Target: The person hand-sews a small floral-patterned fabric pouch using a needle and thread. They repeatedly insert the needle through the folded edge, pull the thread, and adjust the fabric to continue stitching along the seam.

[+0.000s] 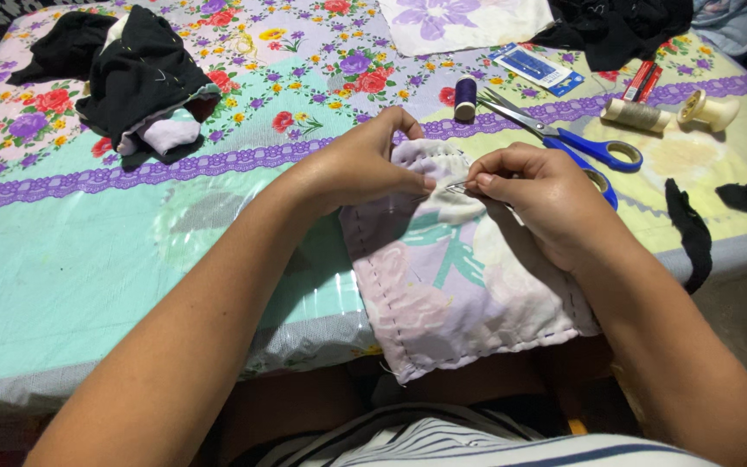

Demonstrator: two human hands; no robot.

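Two hands work one pale floral cloth (456, 268) hanging over the table (71, 259) edge: left hand (365, 164) pinches its gathered top, right hand (533, 195) pinches the needle (458, 185). Keep stitches small, fabric taut; blue-handled scissors (564, 138) lie beside.

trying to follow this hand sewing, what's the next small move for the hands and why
Probably the right hand should push the needle on through the gathered edge of the pale floral fabric. The needle tip lies at the fold that the left hand pinches, and a line of running stitches already follows the fabric's edges, so another stitch looks due.
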